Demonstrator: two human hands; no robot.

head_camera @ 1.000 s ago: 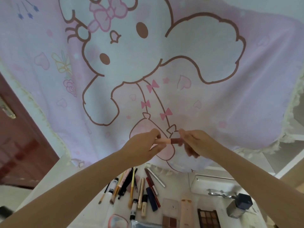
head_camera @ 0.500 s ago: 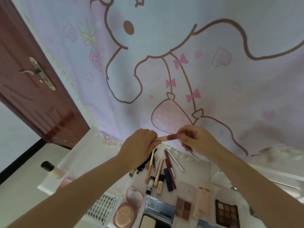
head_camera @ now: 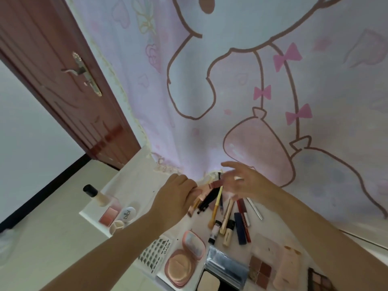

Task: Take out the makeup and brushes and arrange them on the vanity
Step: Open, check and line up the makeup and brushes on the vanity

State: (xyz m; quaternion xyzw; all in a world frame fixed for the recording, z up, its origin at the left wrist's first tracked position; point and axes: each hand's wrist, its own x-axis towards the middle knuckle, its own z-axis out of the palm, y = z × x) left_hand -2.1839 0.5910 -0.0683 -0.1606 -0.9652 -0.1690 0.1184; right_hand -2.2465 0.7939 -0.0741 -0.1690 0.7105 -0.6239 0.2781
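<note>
From the head view, looking down over both forearms, the left hand (head_camera: pixel 178 193) is curled round a small pink tube with a dark reddish cap (head_camera: pixel 211 185), probably a lip product, pinching it at the fingertips above the back of the white vanity top (head_camera: pixel 134 175), just over the row of brushes and pencils (head_camera: pixel 212 203). The right hand (head_camera: pixel 241 181) is motion-blurred, its fingers spread and relaxed, gripping nothing that can be made out, with its fingertips close to the capped end of the tube; whether they touch it I cannot tell. Below lie the navy lipstick tubes (head_camera: pixel 241 227), a pink powder compact (head_camera: pixel 184 257) standing open, a lash tray (head_camera: pixel 155 254), a brown shadow quad (head_camera: pixel 260 269) and, off to the left, a foundation bottle (head_camera: pixel 98 196) beside a blush pan (head_camera: pixel 109 215). The step in hand looks like setting this tube down among the other slim items. To do it well, lower it lengthwise into a gap in the row, parallel to its neighbours, cap pointing the same way, and let go only once it rests flat, so it neither rolls nor nudges the yellow-handled brush (head_camera: pixel 216 208) out of line; the free hand can steady the adjoining pieces
</note>
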